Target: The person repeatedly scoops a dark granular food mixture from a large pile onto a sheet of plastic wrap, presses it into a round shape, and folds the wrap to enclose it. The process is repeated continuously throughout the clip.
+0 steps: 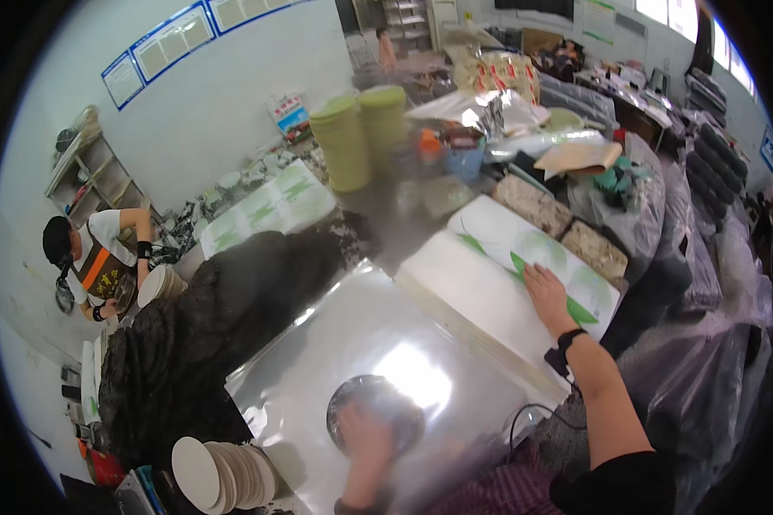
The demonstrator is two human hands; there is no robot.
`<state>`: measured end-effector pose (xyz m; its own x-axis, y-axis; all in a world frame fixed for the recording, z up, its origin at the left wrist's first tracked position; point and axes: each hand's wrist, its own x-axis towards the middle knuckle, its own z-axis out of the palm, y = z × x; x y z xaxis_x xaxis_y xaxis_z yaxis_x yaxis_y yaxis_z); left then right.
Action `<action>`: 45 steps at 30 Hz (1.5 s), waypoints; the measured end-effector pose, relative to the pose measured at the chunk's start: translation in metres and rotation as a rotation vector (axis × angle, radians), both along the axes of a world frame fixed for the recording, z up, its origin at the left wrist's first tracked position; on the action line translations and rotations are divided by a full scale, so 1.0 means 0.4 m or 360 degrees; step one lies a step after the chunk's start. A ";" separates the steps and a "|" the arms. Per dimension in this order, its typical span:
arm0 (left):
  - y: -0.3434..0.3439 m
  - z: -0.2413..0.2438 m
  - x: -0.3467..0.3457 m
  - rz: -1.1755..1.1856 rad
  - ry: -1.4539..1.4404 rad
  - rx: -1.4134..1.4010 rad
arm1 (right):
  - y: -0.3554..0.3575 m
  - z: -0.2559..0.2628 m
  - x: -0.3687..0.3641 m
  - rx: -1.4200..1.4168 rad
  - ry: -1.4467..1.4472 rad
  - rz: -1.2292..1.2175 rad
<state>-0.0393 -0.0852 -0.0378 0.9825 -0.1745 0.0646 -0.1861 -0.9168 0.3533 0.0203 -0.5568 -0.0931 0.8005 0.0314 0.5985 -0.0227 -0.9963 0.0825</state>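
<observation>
My left hand (367,428) is blurred over a dark round disc (402,412). The disc shows on or beneath the shiny plastic film (335,341) that covers the bench before me; which of the two, I cannot tell. To the right, my right hand (545,293) lies on the printed white-and-green sheets (483,222), fingertips on a green leaf shape. A stack of plain white sheets (438,264) lies between the film and the printed ones. Beyond the film's left edge spreads a heap of black, moist-looking material (193,335).
Round pale discs (196,473) stand stacked at the front left. Tall yellow-green stacks (340,148) and a blue container (464,161) stand at the back. Stone-like blocks (531,206) border the printed sheets. Plastic-wrapped bundles (676,238) fill the right. A co-worker (106,264) works at left.
</observation>
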 end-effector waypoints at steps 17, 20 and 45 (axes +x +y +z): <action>0.014 -0.115 0.035 0.0078 0.0135 -0.0026 | -0.377 0.341 0.025 0.1934 -0.0919 -0.0279; 0.014 -0.053 0.028 0.0032 0.0161 -0.0168 | -0.001 0.128 0.060 0.1505 -0.0087 -0.0074; 0.148 -0.161 -0.044 0.0544 -0.0498 -0.0934 | 0.913 0.162 -0.113 0.0249 0.1209 0.1367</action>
<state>-0.0567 -0.0259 -0.1023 0.8962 0.2866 0.3387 -0.0968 -0.6188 0.7796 -0.0250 -0.1916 -0.0283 0.7064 0.7076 0.0174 0.6694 -0.6599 -0.3412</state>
